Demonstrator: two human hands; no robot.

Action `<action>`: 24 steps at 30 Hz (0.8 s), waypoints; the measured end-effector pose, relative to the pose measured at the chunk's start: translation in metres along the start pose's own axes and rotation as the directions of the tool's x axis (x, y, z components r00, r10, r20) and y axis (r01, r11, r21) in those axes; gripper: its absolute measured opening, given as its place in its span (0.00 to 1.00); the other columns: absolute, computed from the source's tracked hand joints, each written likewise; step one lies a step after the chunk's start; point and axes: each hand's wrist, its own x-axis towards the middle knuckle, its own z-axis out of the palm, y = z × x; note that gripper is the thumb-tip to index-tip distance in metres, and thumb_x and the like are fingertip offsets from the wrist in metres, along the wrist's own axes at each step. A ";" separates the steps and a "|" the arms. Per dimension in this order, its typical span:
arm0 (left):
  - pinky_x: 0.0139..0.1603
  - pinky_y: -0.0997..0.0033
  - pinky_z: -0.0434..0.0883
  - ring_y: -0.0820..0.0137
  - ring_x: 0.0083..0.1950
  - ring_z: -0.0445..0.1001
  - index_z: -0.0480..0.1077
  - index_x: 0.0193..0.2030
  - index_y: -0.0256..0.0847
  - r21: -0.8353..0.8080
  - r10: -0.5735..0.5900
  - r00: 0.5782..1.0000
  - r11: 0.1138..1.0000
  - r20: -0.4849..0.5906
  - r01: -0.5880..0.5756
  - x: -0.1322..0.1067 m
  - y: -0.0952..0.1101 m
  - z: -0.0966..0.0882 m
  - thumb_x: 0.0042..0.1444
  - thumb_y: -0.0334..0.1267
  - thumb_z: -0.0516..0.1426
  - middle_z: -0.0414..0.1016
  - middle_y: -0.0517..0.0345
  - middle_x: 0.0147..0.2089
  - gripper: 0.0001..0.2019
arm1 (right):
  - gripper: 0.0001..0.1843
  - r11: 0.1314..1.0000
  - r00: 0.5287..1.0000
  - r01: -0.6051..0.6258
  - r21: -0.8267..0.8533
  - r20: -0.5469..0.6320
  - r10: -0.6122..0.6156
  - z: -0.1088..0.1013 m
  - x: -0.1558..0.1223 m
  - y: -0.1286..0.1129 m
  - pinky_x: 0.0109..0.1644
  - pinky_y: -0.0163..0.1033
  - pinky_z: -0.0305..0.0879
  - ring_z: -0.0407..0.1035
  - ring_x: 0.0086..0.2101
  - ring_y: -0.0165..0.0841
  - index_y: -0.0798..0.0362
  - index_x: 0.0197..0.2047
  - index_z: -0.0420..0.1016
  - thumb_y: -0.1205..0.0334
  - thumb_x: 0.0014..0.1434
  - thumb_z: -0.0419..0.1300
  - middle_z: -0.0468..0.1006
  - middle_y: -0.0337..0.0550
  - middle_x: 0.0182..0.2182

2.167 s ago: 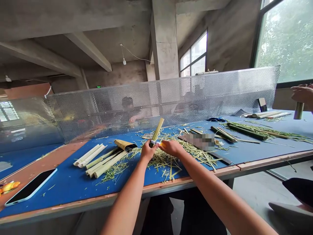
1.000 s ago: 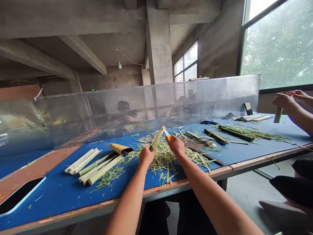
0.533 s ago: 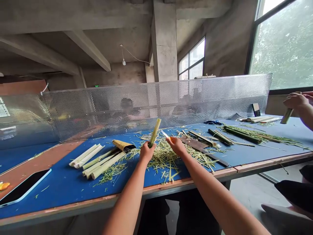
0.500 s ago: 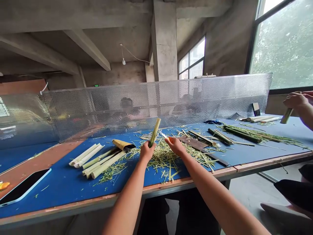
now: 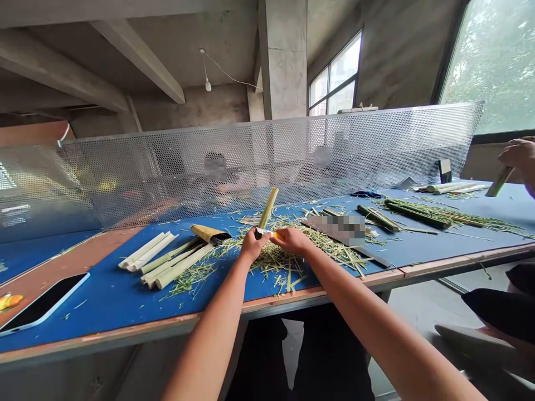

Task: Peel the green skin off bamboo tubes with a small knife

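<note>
My left hand is closed around the lower end of a short bamboo stick, which points up and slightly right. In my right hand is a small knife with a yellow-orange handle. Its blade lies against the bamboo close to my left thumb, and its tip is hard to make out. Both hands are close together over a heap of green bamboo shavings on the blue table mat. A wide cleaver, partly blurred out, lies among the shavings to the right of my right hand.
Left of the shavings lie pale bamboo sticks and a yellowish hollow piece. A phone rests at far left. Green bamboo lengths lie rightward. A perforated metal screen stands behind. At far right another person's hand holds bamboo.
My right hand has moved left, bringing the knife from beside the bamboo stick onto it, close to my left hand. The view has tilted down slightly.
</note>
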 end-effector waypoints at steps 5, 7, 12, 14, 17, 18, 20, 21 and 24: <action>0.24 0.76 0.59 0.74 0.22 0.64 0.69 0.32 0.38 0.078 -0.025 0.999 0.997 -0.046 0.029 0.004 0.001 -0.003 0.47 0.55 0.57 0.66 0.62 0.21 0.19 | 0.28 0.984 0.998 -0.067 -0.163 -0.017 0.065 -0.001 0.001 -0.008 0.27 0.33 0.49 0.66 0.25 0.31 0.51 0.34 0.72 0.37 0.60 0.43 0.75 0.43 0.25; 0.23 0.76 0.58 0.75 0.21 0.63 0.69 0.31 0.38 0.103 -0.025 0.999 0.994 -0.044 0.029 0.005 0.002 -0.004 0.47 0.55 0.57 0.66 0.63 0.21 0.20 | 0.29 0.978 0.997 -0.082 -0.191 -0.014 0.081 -0.002 0.000 -0.010 0.28 0.33 0.50 0.68 0.27 0.32 0.50 0.36 0.72 0.36 0.60 0.42 0.76 0.44 0.26; 0.21 0.75 0.54 0.75 0.19 0.61 0.67 0.26 0.39 0.194 -0.050 0.994 0.979 -0.094 0.068 0.005 0.003 -0.004 0.47 0.58 0.56 0.65 0.62 0.19 0.21 | 0.31 0.973 0.993 -0.115 -0.199 -0.003 0.116 -0.004 0.002 -0.015 0.28 0.34 0.52 0.70 0.28 0.34 0.50 0.38 0.72 0.35 0.60 0.40 0.77 0.46 0.28; 0.21 0.75 0.55 0.74 0.19 0.62 0.67 0.26 0.39 0.189 -0.060 0.986 0.978 -0.154 0.089 0.005 0.003 -0.002 0.49 0.59 0.53 0.66 0.61 0.19 0.22 | 0.31 0.973 0.987 -0.160 -0.166 -0.039 0.155 -0.003 0.004 -0.015 0.28 0.33 0.51 0.70 0.28 0.33 0.51 0.38 0.72 0.36 0.61 0.38 0.77 0.46 0.29; 0.21 0.75 0.55 0.75 0.18 0.62 0.68 0.28 0.39 0.121 -0.085 0.988 0.988 -0.130 0.101 0.006 0.004 0.001 0.49 0.58 0.53 0.66 0.61 0.19 0.21 | 0.30 0.965 0.970 -0.231 -0.124 -0.103 0.219 -0.003 0.007 -0.012 0.28 0.33 0.51 0.69 0.28 0.33 0.51 0.38 0.71 0.39 0.63 0.38 0.77 0.46 0.29; 0.20 0.75 0.55 0.75 0.18 0.61 0.68 0.29 0.39 0.097 -0.097 0.991 0.990 -0.095 0.106 0.005 0.005 0.002 0.48 0.58 0.54 0.65 0.61 0.19 0.21 | 0.29 0.963 0.967 -0.241 -0.122 -0.116 0.227 -0.003 0.007 -0.010 0.28 0.33 0.52 0.69 0.28 0.33 0.51 0.38 0.71 0.39 0.63 0.38 0.77 0.46 0.29; 0.19 0.76 0.55 0.77 0.17 0.59 0.68 0.31 0.38 0.046 -0.121 0.992 0.991 -0.040 0.123 0.004 0.007 0.002 0.46 0.56 0.57 0.63 0.63 0.19 0.20 | 0.28 0.959 0.961 -0.254 -0.125 -0.143 0.236 -0.003 0.006 -0.006 0.29 0.33 0.52 0.69 0.29 0.33 0.51 0.38 0.71 0.39 0.62 0.40 0.77 0.46 0.29; 0.18 0.76 0.55 0.78 0.16 0.58 0.68 0.32 0.38 0.018 -0.130 0.991 0.991 -0.019 0.131 0.003 0.009 0.002 0.45 0.55 0.58 0.62 0.65 0.19 0.19 | 0.27 0.960 0.961 -0.252 -0.122 -0.151 0.233 -0.003 0.005 -0.004 0.29 0.33 0.51 0.69 0.28 0.33 0.51 0.37 0.71 0.40 0.62 0.41 0.77 0.46 0.29; 0.16 0.77 0.55 0.79 0.14 0.56 0.67 0.36 0.39 -0.104 -0.126 0.990 0.986 0.059 0.132 -0.002 0.016 0.002 0.46 0.52 0.59 0.59 0.68 0.18 0.19 | 0.26 0.981 0.979 -0.178 -0.076 -0.119 0.168 -0.005 0.002 -0.001 0.27 0.33 0.48 0.66 0.25 0.30 0.52 0.34 0.71 0.40 0.61 0.43 0.75 0.44 0.26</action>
